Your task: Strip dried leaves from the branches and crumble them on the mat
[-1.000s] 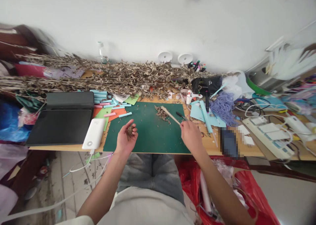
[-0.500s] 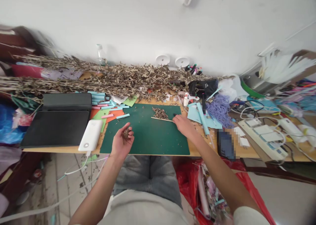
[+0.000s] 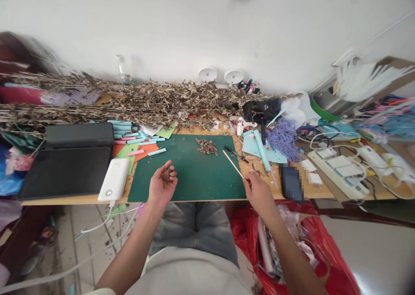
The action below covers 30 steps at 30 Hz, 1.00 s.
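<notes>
My left hand [image 3: 163, 183] is cupped, palm up, over the front left part of the green cutting mat [image 3: 194, 180]. Its fingers curl round a clump of dried leaves [image 3: 167, 174]. My right hand [image 3: 258, 192], at the mat's right edge, pinches one end of a thin pale wooden stick [image 3: 232, 163], which points up and to the left. A small heap of dried leaf bits [image 3: 206, 147] lies on the mat beyond the stick's tip. Close to the tip is a black pen [image 3: 236, 153].
Long dried plant stalks [image 3: 175, 100] run along the back of the desk. To the left are a black tablet case [image 3: 65, 169], a white power bank [image 3: 114, 179] and pastel paper tubes [image 3: 123, 128]. On the right sit purple yarn [image 3: 284, 138], a glue gun [image 3: 245, 125] and a power strip [image 3: 345, 174].
The stick first swung down to lie along the heap's near side. Now my right hand has drawn back right and nearer, lifting the stick off the heap. My left hand stays cupped.
</notes>
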Motion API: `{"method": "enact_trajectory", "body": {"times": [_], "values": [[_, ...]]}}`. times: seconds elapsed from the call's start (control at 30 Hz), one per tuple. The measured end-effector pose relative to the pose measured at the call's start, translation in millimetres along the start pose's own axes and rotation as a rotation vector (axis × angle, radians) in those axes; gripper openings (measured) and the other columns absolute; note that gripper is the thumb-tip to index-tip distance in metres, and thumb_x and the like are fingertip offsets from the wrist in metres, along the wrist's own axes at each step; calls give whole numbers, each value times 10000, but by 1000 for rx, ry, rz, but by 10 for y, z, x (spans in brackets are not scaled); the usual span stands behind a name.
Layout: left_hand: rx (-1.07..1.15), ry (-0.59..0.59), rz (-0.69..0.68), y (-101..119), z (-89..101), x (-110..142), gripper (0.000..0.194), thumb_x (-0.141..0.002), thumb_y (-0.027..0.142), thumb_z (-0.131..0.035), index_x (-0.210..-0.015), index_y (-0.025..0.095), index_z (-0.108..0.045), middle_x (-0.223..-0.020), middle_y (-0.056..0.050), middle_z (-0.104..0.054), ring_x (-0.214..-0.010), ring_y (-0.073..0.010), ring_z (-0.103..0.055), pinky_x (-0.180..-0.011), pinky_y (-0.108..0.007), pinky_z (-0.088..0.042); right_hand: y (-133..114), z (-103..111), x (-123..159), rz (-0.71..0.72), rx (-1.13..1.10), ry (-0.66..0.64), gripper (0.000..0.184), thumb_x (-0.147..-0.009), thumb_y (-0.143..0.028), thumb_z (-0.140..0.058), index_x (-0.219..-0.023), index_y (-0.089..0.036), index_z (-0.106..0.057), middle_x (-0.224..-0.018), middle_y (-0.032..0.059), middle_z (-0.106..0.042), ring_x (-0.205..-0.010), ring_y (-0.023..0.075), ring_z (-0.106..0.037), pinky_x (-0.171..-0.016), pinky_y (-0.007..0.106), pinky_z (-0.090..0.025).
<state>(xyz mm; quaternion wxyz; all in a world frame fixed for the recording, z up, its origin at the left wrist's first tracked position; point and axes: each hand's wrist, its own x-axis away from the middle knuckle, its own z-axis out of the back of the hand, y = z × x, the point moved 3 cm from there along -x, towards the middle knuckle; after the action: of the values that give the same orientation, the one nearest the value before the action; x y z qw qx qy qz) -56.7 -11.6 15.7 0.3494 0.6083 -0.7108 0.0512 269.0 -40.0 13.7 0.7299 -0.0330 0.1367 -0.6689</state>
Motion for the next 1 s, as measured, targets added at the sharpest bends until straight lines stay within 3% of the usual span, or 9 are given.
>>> {"method": "enact_trajectory", "body": {"times": [0.17,0.3,0.53,0.7,0.87,1.0], "values": [[-11,-2,-18,7,3,2,186,-847,114,-493,-984,126,-617,-726,-22,-565,-541,-68,-504,-449,-137,-435,-18,26,324,-200,25,-24,186,-910,-242,-436,-857,-175,-601,-810,86,-676,-732,226,-627,-680,309,-408],[-11,-4,-21,18,28,-1,180,-845,119,-505,-985,127,-618,-736,-23,-567,-548,-69,-513,-451,-137,-437,-53,2,325,-285,66,-85,179,-898,-241,-474,-805,-184,-615,-766,73,-695,-688,222,-639,-634,298,-379],[-8,15,-24,29,74,-8,184,-839,116,-506,-982,133,-621,-719,-20,-570,-538,-66,-507,-448,-135,-436,-299,-97,-35,-214,207,-121,174,-904,-179,-472,-800,-164,-612,-778,95,-681,-687,206,-639,-593,286,-336],[0,27,-38,66,137,-17,182,-846,115,-501,-981,129,-622,-727,-24,-577,-540,-66,-511,-458,-138,-444,-541,-129,-199,-163,182,-160,170,-910,-195,-482,-791,-176,-602,-759,77,-668,-660,191,-629,-574,281,-322],[1,26,-46,77,160,-22,181,-841,120,-510,-981,126,-623,-723,-23,-575,-540,-69,-517,-452,-138,-439,-466,-112,-516,-154,186,-73,185,-923,-200,-454,-844,-163,-617,-796,95,-672,-719,210,-635,-608,300,-350],[-1,13,-31,36,148,-39,194,-832,126,-518,-995,131,-623,-730,-26,-580,-545,-70,-519,-446,-135,-434,-353,-232,-970,-53,214,-106,214,-949,-190,-412,-936,-139,-620,-887,120,-666,-767,222,-626,-638,309,-367]]}}
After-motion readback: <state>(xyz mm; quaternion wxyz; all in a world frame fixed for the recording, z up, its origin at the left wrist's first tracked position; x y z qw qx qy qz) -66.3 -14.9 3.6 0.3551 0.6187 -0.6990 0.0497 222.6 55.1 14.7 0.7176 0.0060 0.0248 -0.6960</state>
